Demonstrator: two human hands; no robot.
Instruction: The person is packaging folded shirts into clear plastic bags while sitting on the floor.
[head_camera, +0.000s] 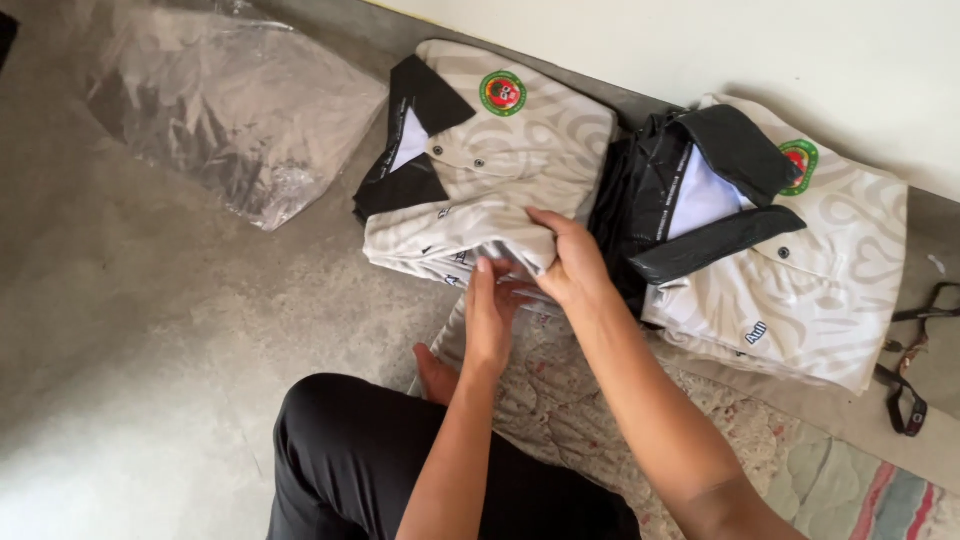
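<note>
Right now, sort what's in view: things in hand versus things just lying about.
In hand:
left hand
right hand
folded cream polo shirt

Lying about:
second folded polo shirt
clear plastic bag
black strap
patterned mat

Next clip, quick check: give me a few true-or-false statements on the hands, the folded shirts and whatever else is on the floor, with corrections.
1. The right hand grips the edge of the left folded shirt. True.
2. The left hand rests on the clear plastic bag. False: it is at the shirt's lower edge, apart from the bag.
3. Both shirts have dark collars. True.
4. The right folded shirt is spread out flat. False: it lies folded.
</note>
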